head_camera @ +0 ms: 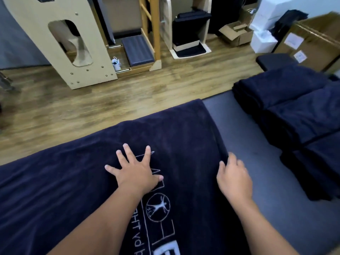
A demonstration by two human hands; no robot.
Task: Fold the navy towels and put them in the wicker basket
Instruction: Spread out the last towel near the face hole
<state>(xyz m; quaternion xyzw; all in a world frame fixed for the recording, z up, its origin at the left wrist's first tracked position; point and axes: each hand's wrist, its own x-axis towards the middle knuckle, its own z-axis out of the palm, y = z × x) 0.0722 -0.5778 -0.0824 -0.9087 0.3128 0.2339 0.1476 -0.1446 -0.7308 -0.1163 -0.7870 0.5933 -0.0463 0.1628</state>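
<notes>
A large navy towel (77,181) with white embroidered lettering lies spread over a dark padded table (248,140). My left hand (136,172) presses flat on the towel's middle, fingers spread, over the lettering. My right hand (232,178) curls its fingers around the towel's right edge, gripping the hem. Several folded navy towels (298,115) are stacked in piles on the right part of the table. No wicker basket is in view.
Beyond the table is a wood floor (128,89) with pale wooden exercise frames (60,43), a padded navy box (138,50), and cardboard boxes (311,41) plus white boxes (265,28) at the back right.
</notes>
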